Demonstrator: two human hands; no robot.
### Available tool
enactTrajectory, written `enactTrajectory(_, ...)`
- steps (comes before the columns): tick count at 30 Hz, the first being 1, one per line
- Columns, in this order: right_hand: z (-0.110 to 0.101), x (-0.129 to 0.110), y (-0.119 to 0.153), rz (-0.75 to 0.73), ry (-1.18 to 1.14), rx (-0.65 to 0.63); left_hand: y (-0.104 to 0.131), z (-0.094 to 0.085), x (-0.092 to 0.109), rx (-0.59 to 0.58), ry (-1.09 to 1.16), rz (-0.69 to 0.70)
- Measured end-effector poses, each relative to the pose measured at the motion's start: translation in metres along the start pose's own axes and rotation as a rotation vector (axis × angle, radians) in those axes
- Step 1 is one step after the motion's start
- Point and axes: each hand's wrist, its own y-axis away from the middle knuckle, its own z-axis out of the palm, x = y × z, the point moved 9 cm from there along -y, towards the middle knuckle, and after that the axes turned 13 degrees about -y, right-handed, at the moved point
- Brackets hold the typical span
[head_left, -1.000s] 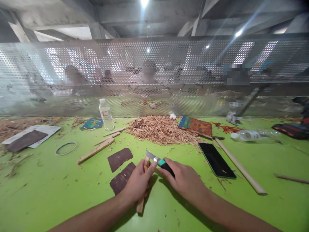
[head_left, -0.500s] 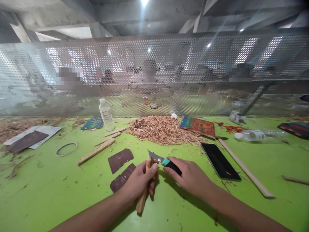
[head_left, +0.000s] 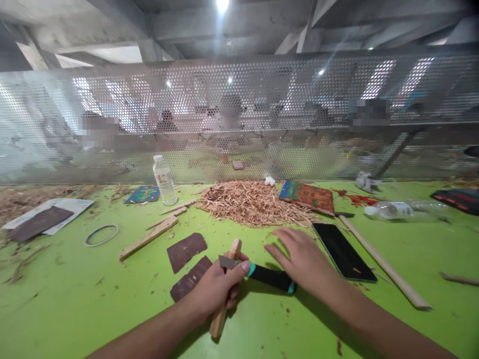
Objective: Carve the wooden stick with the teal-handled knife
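My left hand (head_left: 219, 283) is closed around a wooden stick (head_left: 218, 319) that slants up away from me. The same hand holds a utility knife (head_left: 271, 278) across the stick, its thumb near the blade end. The knife has a black and teal handle, and its blade points left. My right hand (head_left: 294, 257) is off the knife, fingers spread over the table just above the handle, with nothing in it. Two pieces of brown sandpaper (head_left: 186, 249) lie left of the stick, one partly behind my left hand.
A pile of wood shavings (head_left: 250, 202) lies ahead, with a water bottle (head_left: 164, 182) upright at its left. A phone (head_left: 344, 253) and a long wooden rod (head_left: 385, 264) lie to the right. A perforated metal screen (head_left: 239, 114) closes off the far side of the green table.
My right hand has let go of the utility knife and opened. The knife has passed into my left hand and now lies lower, across the stick.
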Motion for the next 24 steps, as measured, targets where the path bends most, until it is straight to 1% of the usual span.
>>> enactTrajectory(3, -0.017, 0.056, -0.005, 0.297, 0.278, 0.052, 0.0, -0.001, -0.001, 0.001, -0.004, -0.006)
enactTrajectory(5, -0.025, 0.086, -0.004, 0.453, 0.336, 0.039, 0.0, -0.002, -0.002, 0.003, -0.01, -0.007)
enactTrajectory(7, -0.026, 0.103, -0.001, 0.527, 0.315, 0.003, 0.0, -0.002, -0.002, 0.01, -0.014, -0.011)
enactTrajectory(10, -0.025, 0.109, -0.001, 0.534, 0.273, -0.015, 0.0, -0.002, -0.003, 0.017, -0.013, -0.015)
enactTrajectory(13, -0.024, 0.101, -0.006, 0.497, 0.233, -0.001, -0.001, -0.003, -0.005, 0.018, -0.008, -0.017)
enactTrajectory(15, -0.023, 0.085, -0.01, 0.426, 0.189, 0.01, -0.001, -0.003, -0.006, 0.023, -0.004, -0.018)
enactTrajectory(16, -0.022, 0.074, -0.012, 0.377, 0.161, 0.004, -0.002, -0.004, -0.007, 0.025, -0.004, -0.018)
enactTrajectory(18, -0.015, 0.047, -0.011, 0.242, 0.044, -0.047, -0.003, -0.004, -0.007, 0.032, -0.003, -0.017)
enactTrajectory(20, -0.004, 0.011, -0.004, 0.052, -0.156, -0.139, -0.005, -0.005, -0.008, 0.038, -0.001, -0.013)
enactTrajectory(22, 0.0, -0.02, 0.004, -0.126, -0.323, -0.201, -0.006, -0.005, -0.008, 0.044, -0.001, -0.012)
enactTrajectory(23, -0.001, -0.027, 0.005, -0.175, -0.371, -0.206, -0.006, -0.005, -0.008, 0.046, -0.005, -0.013)
enactTrajectory(24, -0.003, -0.026, 0.004, -0.173, -0.383, -0.197, -0.006, -0.006, -0.008, 0.047, -0.012, -0.015)
